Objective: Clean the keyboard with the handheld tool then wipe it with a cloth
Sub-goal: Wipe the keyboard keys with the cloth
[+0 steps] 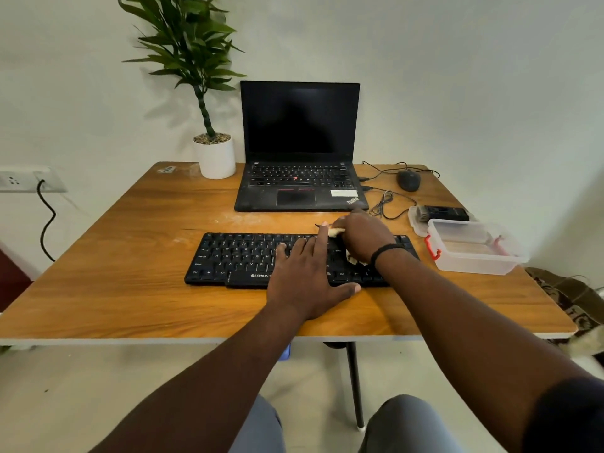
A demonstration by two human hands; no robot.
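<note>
Wiping step in hand. Black keyboard (294, 259) lies near front edge of wooden surface (130, 289). Left hand (307, 276) flat, fingers straight, pinning keyboard's middle. Right hand (362, 238) curls round pale cloth (353, 258) on keyboard's right end. Next, likely: sweep cloth leftward. Clear container (474, 246) just right of keyboard; bare wood left.

this is looking like a small home office or study corner: a wood-grain desk with a pale edge (130, 256) is standing against a plain off-white wall (457, 76), carrying an open black laptop (299, 148), a black wired mouse (408, 180), a black external keyboard (242, 259) and a green potted plant in a white pot (215, 155), while a white wall socket (29, 180) is feeding a black cable (47, 220).
</note>
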